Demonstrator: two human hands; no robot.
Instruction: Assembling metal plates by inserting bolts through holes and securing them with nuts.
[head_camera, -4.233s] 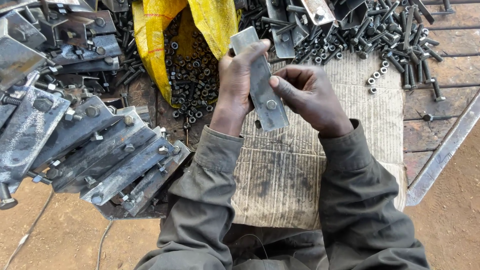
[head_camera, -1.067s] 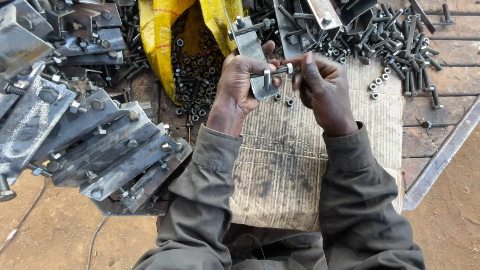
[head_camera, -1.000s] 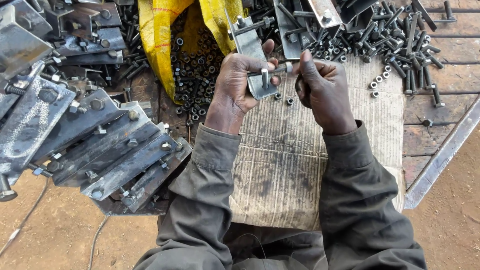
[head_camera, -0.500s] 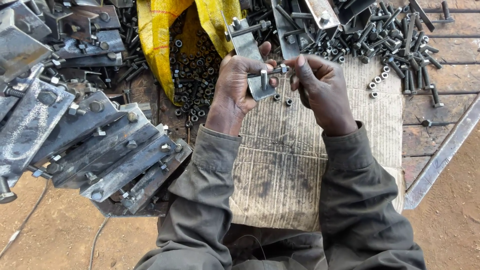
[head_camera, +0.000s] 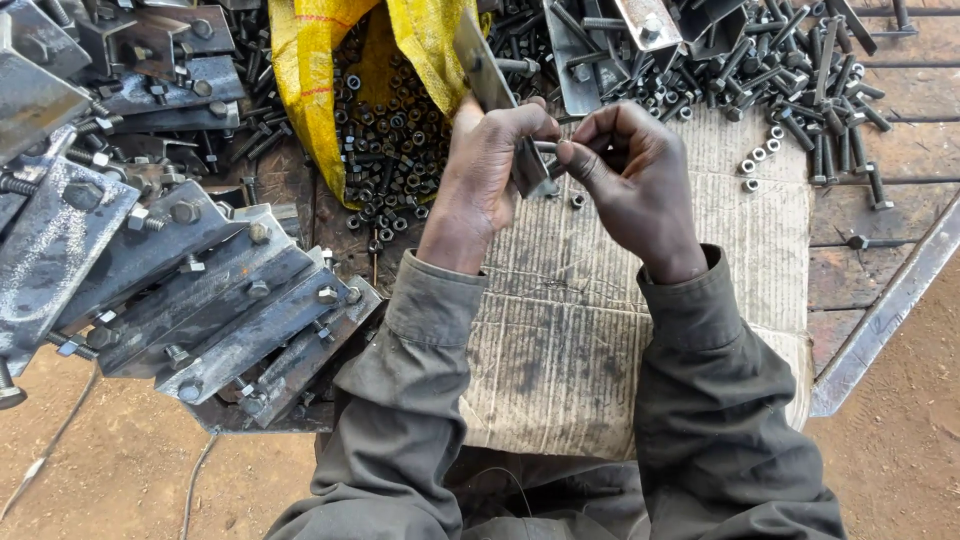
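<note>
Item: metal plate (head_camera: 495, 105), a flat grey strip, held up over the cardboard sheet (head_camera: 620, 330) and tilted away from you, its top end against the yellow sack (head_camera: 300, 90).

Fitting: a bolt (head_camera: 545, 148) crosses the plate's lower end. Whether a nut is on it cannot be told; your fingers cover that spot.

Left hand (head_camera: 485, 165): closed around the plate's lower end, thumb in front, wrist bent upward, forearm rising from the lower left.

Right hand (head_camera: 630, 165): fingertips pinched shut on the bolt's end just beside the plate, knuckles arched, palm facing left, forearm coming in from the lower right.

Risks, as judged:
- You hold the bolt by fingertips only; a slip would likely drop it among the loose nuts (head_camera: 385, 150) in the sack or the pile of bolts (head_camera: 800, 90) beyond.
- A bolt entering askew could jam its thread.
- The plate's long free end could swing if your left grip slackens, and its edges look rough enough to cut.

Surroundings: a stack of bolted plates (head_camera: 200, 300) lies well to your left.
</note>
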